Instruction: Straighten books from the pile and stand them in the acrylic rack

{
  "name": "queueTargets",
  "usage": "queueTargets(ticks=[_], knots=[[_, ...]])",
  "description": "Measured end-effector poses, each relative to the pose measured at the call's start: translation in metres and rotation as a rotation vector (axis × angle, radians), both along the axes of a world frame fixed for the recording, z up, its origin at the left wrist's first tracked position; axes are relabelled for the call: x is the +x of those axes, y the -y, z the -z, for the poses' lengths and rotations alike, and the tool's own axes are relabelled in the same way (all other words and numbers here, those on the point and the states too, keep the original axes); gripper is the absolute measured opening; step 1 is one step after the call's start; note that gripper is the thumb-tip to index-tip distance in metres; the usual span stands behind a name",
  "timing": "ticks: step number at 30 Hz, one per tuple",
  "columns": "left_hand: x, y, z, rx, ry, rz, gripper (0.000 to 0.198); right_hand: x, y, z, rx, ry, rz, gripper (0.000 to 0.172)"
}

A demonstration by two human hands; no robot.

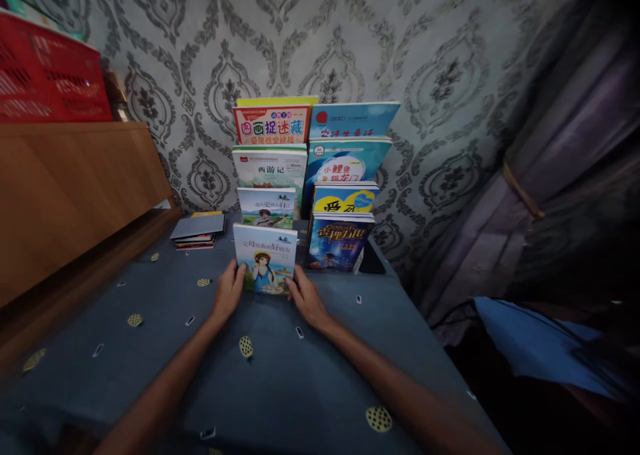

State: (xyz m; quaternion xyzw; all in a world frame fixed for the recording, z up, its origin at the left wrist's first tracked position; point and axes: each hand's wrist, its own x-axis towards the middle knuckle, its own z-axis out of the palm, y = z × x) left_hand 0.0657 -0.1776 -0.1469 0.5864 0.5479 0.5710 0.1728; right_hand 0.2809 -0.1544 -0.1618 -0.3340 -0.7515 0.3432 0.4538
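Note:
Between my two hands stands a small paperback book, its cover showing a girl in a yellow hat. My left hand grips its lower left edge with the thumb on the front. On the lower right edge, my right hand does the same. Directly behind is a similar book with a landscape cover. Higher in that column are a pale green-white book and a red-covered book. To the right, a dark blue book fronts a second column with a yellow-blue book and teal books.
A short stack of books lies flat at the left. The table has a dark patterned cloth. A wooden cabinet borders the left, topped by a red basket. A tied curtain hangs at the right, before a patterned wall.

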Motion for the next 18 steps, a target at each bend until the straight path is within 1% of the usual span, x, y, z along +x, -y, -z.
queueTargets(ticks=[3,6,8,10,11,12,14,18], knots=[[-0.004,-0.019,-0.019,0.057,-0.031,-0.016,0.032,-0.002,-0.022,-0.019,0.108,0.029,0.047,0.032],[-0.009,-0.042,-0.047,0.144,-0.063,-0.027,0.029,-0.005,-0.051,-0.049,0.249,0.057,0.069,0.024],[-0.012,-0.056,-0.066,0.210,-0.075,-0.036,0.027,-0.006,-0.069,-0.070,0.349,0.070,0.088,0.022],[-0.013,-0.067,-0.082,0.274,-0.083,-0.046,0.025,-0.008,-0.082,-0.087,0.440,0.057,0.145,0.021],[-0.013,-0.072,-0.087,0.301,-0.084,-0.051,0.024,-0.009,-0.087,-0.094,0.474,0.045,0.166,0.021],[-0.013,-0.075,-0.090,0.323,-0.082,-0.056,0.025,-0.010,-0.090,-0.099,0.501,0.036,0.183,0.020],[-0.012,-0.079,-0.091,0.351,-0.074,-0.061,0.028,-0.011,-0.092,-0.104,0.533,0.026,0.194,0.020],[-0.010,-0.082,-0.081,0.370,-0.045,-0.067,0.034,-0.013,-0.089,-0.104,0.557,0.011,0.182,0.023]])
